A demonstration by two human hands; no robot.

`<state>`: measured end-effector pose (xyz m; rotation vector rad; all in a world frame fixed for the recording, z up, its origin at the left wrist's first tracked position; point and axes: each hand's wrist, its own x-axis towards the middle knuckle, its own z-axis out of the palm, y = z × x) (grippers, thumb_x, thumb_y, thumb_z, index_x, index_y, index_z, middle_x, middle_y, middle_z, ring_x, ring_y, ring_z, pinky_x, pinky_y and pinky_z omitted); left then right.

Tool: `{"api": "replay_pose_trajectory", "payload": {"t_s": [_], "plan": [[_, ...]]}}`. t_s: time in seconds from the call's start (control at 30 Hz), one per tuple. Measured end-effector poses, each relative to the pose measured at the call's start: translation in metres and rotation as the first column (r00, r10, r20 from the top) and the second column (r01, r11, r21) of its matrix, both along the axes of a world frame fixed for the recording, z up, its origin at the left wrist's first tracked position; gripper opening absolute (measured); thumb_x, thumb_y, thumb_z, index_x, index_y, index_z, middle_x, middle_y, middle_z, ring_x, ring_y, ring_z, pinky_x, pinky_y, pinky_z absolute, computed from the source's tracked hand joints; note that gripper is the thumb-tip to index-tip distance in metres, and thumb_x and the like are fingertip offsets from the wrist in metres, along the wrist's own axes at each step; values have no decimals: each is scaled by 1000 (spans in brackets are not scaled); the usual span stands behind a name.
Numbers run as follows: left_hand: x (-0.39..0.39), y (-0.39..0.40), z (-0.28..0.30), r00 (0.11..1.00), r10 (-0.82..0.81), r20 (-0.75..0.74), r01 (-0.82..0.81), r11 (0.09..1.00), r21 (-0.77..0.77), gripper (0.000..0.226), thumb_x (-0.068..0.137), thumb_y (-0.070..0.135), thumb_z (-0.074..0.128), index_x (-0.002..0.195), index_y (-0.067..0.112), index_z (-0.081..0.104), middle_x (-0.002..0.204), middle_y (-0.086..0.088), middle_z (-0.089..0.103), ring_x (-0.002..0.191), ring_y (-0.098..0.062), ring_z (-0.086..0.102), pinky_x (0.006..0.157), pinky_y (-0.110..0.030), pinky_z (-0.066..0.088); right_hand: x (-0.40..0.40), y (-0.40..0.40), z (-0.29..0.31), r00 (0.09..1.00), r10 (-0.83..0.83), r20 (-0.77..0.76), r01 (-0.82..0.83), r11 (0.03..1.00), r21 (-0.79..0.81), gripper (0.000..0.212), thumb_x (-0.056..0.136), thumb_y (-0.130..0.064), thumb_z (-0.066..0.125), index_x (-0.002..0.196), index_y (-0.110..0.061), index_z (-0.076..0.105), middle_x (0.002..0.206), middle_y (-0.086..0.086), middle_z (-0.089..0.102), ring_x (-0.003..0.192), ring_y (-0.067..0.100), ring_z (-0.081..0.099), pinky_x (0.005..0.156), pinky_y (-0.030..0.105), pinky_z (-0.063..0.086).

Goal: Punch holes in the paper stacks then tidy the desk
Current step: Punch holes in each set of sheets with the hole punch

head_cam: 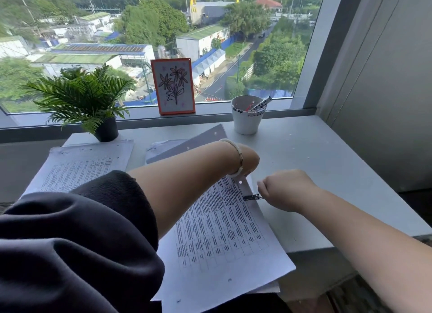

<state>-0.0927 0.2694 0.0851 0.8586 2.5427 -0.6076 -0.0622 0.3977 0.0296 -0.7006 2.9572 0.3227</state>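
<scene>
The printed paper stack lies on the worktop, its long axis running diagonally toward the white cup. The right hand pinches a small black clip at the stack's right edge. The left hand, crossing over, rests beside it, grip hidden.

Single head-worn wide-angle view, looking forward and down, close over desk, facing window
</scene>
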Motion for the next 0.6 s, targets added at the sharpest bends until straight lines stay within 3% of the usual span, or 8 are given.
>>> {"api": "replay_pose_trajectory", "payload": {"t_s": [0.1, 0.23, 0.33, 0.47, 0.6], "plan": [[-1, -7, 7, 1000, 21, 0, -21, 1000, 0, 17, 89, 11, 61, 105, 9, 68, 74, -1, 52, 76, -21, 45, 50, -23, 29, 4, 2, 2, 996, -33, 87, 33, 999, 3, 42, 99, -34, 21, 68, -18, 43, 84, 6, 55, 77, 28, 46, 64, 30, 36], [-6, -19, 10, 998, 19, -53, -18, 1000, 15, 12, 87, 6, 58, 85, 16, 63, 61, 1, 43, 67, -22, 41, 44, -24, 22, 11, 9, 5, 980, -52, 191, 51, 999, 8, 41, 99, -33, 21, 66, -19, 42, 79, 4, 48, 79, 27, 45, 60, 28, 32], [-8, -24, 10, 995, -4, -104, 6, 1000, 22, 19, 87, 6, 55, 72, 17, 54, 55, 2, 35, 50, -16, 28, 44, -25, 19, 17, 11, 3, 968, -42, 248, 32, 999, 42, 36, 99, -32, 23, 73, -19, 45, 94, 9, 59, 81, 27, 43, 56, 28, 27], [-11, -29, 13, 993, 17, -117, -11, 998, 57, 16, 88, 8, 57, 76, 18, 50, 61, 1, 35, 49, -13, 24, 43, -24, 19, 22, 14, 2, 961, -47, 274, 36, 998, 45, 40, 98, -32, 24, 64, -20, 39, 69, -1, 43, 77, 27, 45, 60, 30, 31], [-10, -32, 16, 994, 26, -105, -19, 997, 72, 11, 89, 11, 57, 83, 19, 60, 69, -3, 45, 61, -20, 36, 43, -23, 22, 25, 16, 2, 965, -8, 263, -10, 998, 69, 38, 98, -29, 24, 63, -19, 37, 66, -3, 39, 75, 28, 44, 54, 29, 27]]}}
